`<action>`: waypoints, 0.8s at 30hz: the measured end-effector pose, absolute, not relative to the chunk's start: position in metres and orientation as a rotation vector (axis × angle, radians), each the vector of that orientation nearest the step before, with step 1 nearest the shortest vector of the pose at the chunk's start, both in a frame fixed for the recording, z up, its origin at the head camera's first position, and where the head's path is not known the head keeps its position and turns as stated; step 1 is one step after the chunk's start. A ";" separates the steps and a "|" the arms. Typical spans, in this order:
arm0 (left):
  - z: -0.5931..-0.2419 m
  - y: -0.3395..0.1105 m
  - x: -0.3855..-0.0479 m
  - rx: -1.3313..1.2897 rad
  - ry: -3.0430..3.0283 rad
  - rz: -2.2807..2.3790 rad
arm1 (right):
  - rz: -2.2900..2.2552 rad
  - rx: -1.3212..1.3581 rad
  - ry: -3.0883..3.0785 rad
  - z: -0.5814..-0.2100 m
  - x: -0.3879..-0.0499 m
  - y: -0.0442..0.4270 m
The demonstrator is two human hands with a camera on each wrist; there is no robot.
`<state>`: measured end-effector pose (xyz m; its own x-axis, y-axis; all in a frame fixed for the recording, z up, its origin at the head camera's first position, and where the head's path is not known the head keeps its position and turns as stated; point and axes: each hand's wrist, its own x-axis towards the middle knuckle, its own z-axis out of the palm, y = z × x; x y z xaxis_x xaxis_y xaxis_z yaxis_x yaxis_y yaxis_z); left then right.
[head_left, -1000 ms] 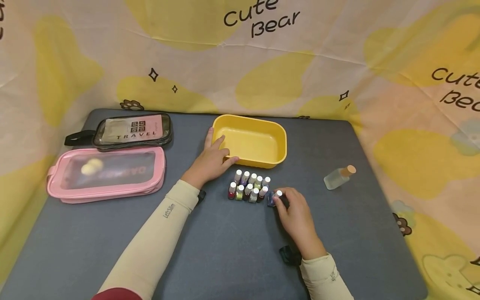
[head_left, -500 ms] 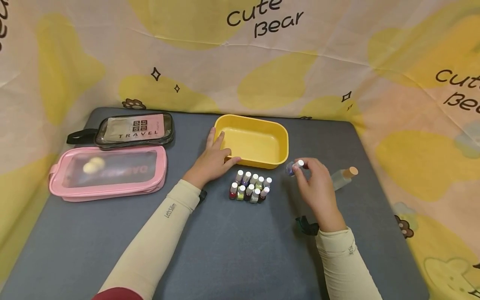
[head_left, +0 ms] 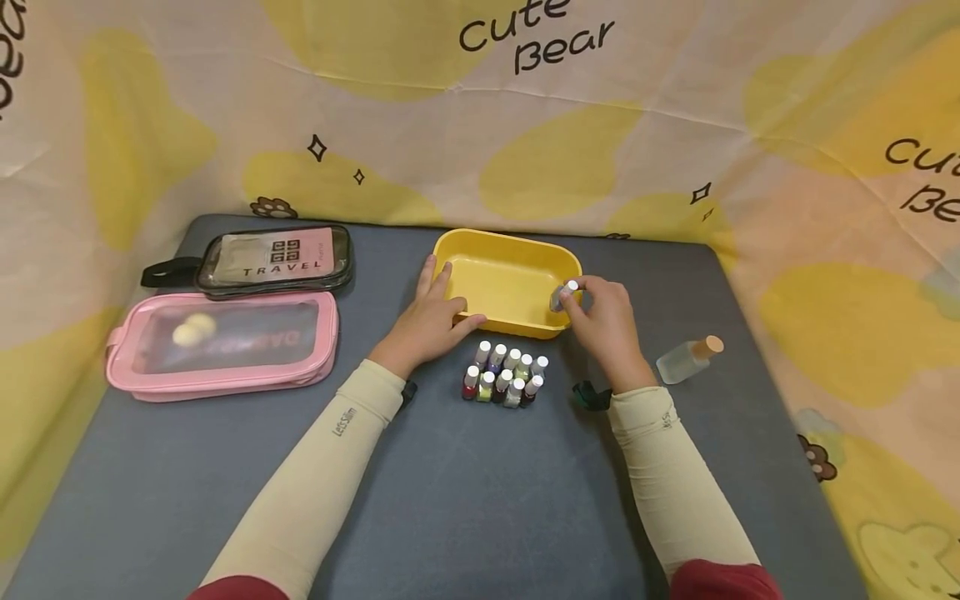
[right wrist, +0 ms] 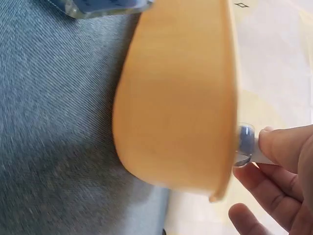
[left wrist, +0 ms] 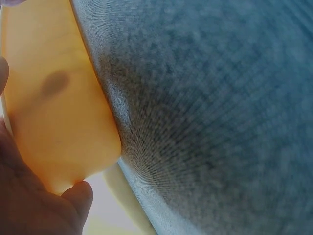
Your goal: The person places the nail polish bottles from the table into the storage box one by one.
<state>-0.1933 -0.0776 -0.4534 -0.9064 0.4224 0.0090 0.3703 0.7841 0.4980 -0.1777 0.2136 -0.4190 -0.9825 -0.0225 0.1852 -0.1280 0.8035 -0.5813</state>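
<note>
My left hand holds the near left corner of a yellow plastic tub, with fingers on both sides of its wall. In the left wrist view, a fingertip shadow shows through the tub's wall. My right hand pinches a small nail polish bottle by its white cap, over the tub's right rim. The right wrist view shows blue polish in that bottle, partly behind the wall. Several small nail polish bottles with white caps stand in two rows in front of the tub.
A frosted bottle with a peach cap lies at the right. On the left are a pink clear-topped pouch and a black-edged travel pouch. A printed cloth rises behind the grey table.
My right hand has lifted the nail polish bottle from beside the rows, swung it right, then carried it up and back left to the tub's right end. The left hand stays put.
</note>
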 end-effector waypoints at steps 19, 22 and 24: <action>-0.454 -0.078 -0.194 0.618 2.868 0.748 | 0.683 0.093 -3.013 -0.424 -0.183 0.208; -0.454 -0.077 -0.194 0.619 2.868 0.745 | 0.635 0.106 -3.027 -0.422 -0.184 0.207; -0.454 -0.077 -0.194 0.617 2.870 0.743 | 0.608 0.119 -3.037 -0.421 -0.184 0.207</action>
